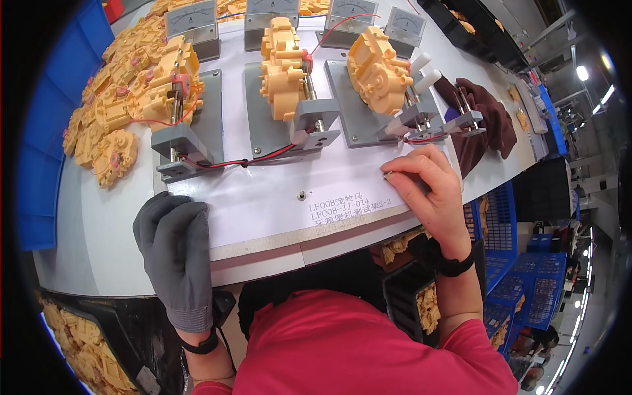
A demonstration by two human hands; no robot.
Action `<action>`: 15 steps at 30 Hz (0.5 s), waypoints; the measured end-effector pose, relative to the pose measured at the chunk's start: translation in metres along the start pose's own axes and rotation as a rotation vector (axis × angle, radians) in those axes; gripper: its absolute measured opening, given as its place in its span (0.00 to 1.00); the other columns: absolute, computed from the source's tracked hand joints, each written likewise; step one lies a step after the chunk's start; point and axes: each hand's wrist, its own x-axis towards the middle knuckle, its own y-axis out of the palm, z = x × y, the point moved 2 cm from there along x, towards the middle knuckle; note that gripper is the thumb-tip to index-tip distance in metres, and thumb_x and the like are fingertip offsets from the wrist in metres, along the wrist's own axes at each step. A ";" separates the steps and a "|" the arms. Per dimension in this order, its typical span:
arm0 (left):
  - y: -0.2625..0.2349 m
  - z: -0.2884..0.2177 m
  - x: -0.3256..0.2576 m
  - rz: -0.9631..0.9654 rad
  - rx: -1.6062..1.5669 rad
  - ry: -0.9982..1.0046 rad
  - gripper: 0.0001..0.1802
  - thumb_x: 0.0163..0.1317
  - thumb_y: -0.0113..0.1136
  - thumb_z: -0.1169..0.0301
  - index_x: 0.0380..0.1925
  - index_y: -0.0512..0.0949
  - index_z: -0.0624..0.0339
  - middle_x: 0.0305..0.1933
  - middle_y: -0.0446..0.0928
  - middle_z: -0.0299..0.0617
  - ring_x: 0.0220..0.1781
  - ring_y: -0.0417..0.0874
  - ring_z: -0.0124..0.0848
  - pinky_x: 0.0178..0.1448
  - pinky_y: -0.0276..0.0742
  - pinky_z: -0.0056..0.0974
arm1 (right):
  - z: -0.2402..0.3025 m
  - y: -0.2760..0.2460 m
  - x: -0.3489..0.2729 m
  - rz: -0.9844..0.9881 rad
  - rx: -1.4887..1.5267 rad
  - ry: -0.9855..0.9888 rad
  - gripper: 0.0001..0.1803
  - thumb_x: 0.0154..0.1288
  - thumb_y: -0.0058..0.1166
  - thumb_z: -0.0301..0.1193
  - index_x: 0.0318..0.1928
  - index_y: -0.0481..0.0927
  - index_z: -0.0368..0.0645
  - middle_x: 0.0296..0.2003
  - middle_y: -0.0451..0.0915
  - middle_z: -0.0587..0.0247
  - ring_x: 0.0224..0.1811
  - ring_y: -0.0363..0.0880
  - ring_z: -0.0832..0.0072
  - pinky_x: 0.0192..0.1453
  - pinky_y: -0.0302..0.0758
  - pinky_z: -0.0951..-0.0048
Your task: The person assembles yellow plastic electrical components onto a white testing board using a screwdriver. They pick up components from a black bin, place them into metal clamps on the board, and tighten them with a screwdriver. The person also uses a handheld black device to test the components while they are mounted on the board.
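Note:
My right hand [431,194] is bare and pinches a small metal toggle switch [387,175] between thumb and forefinger, at the right of the white test board [263,217]. A similar toggle switch [301,195] stands untouched in the middle. My left hand [174,243], in a grey glove, rests at the board's left front corner with fingers curled down; whatever lies under the fingertips is hidden. Beyond the hands, yellow plastic gearbox housings sit on grey test stands: a left one [179,76], a middle one [280,72] and a right one [380,71]. Red and black wires [263,158] link the stands.
Several analog meters [270,16] line the back. Loose yellow housings [112,112] pile up at left beside a blue bin wall [59,118]. A dark cloth [490,122] lies by a stand with bare metal pins [469,117]. Blue crates [526,283] stand at lower right.

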 end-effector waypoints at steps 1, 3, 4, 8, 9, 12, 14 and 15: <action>0.000 0.000 0.000 0.002 0.002 -0.001 0.07 0.65 0.56 0.78 0.42 0.79 0.66 0.52 0.74 0.46 0.58 0.74 0.39 0.65 0.66 0.38 | 0.000 0.000 0.000 0.001 -0.005 -0.008 0.08 0.57 0.66 0.24 0.39 0.85 0.43 0.33 0.79 0.65 0.37 0.76 0.68 0.44 0.70 0.69; 0.000 -0.001 0.000 0.003 0.005 -0.002 0.07 0.65 0.56 0.78 0.43 0.79 0.66 0.52 0.74 0.46 0.58 0.74 0.39 0.65 0.66 0.39 | -0.001 0.000 0.001 0.001 -0.007 -0.019 0.08 0.57 0.66 0.24 0.39 0.85 0.43 0.33 0.79 0.65 0.37 0.77 0.68 0.44 0.70 0.69; -0.001 -0.001 0.000 0.001 0.006 -0.002 0.07 0.65 0.56 0.78 0.43 0.79 0.66 0.52 0.74 0.46 0.58 0.74 0.39 0.65 0.66 0.39 | 0.000 0.000 0.000 0.001 -0.009 -0.025 0.08 0.57 0.66 0.24 0.39 0.85 0.43 0.33 0.79 0.65 0.37 0.77 0.68 0.44 0.70 0.69; 0.000 -0.001 0.000 0.003 -0.011 -0.003 0.07 0.65 0.57 0.78 0.43 0.79 0.66 0.52 0.74 0.45 0.58 0.74 0.39 0.65 0.66 0.39 | 0.001 0.000 0.000 -0.002 0.016 -0.002 0.08 0.57 0.66 0.24 0.39 0.85 0.44 0.32 0.79 0.64 0.37 0.77 0.67 0.44 0.70 0.68; 0.000 0.000 0.000 -0.023 -0.023 -0.004 0.07 0.64 0.59 0.77 0.42 0.80 0.64 0.50 0.75 0.45 0.58 0.73 0.41 0.64 0.67 0.40 | 0.000 0.000 0.000 -0.003 0.006 -0.006 0.08 0.57 0.66 0.24 0.39 0.85 0.44 0.32 0.79 0.64 0.37 0.77 0.67 0.44 0.70 0.68; 0.003 -0.001 0.001 -0.074 -0.043 -0.008 0.07 0.61 0.62 0.75 0.40 0.81 0.61 0.47 0.77 0.45 0.58 0.73 0.44 0.63 0.68 0.44 | 0.000 0.001 0.000 -0.010 0.001 -0.025 0.08 0.57 0.66 0.24 0.39 0.85 0.43 0.32 0.79 0.64 0.37 0.77 0.67 0.43 0.70 0.68; 0.003 -0.002 0.001 -0.072 -0.038 -0.011 0.07 0.61 0.63 0.75 0.40 0.81 0.61 0.47 0.77 0.45 0.58 0.73 0.43 0.62 0.68 0.43 | -0.001 0.001 0.000 -0.019 0.004 -0.030 0.08 0.57 0.66 0.24 0.38 0.85 0.44 0.32 0.79 0.64 0.36 0.76 0.67 0.43 0.70 0.68; 0.003 -0.002 0.001 -0.072 -0.045 -0.009 0.07 0.61 0.63 0.75 0.40 0.81 0.61 0.47 0.77 0.45 0.58 0.73 0.43 0.62 0.68 0.43 | -0.001 0.002 0.000 -0.022 0.009 -0.030 0.08 0.57 0.66 0.24 0.38 0.85 0.44 0.32 0.79 0.64 0.36 0.76 0.67 0.43 0.70 0.68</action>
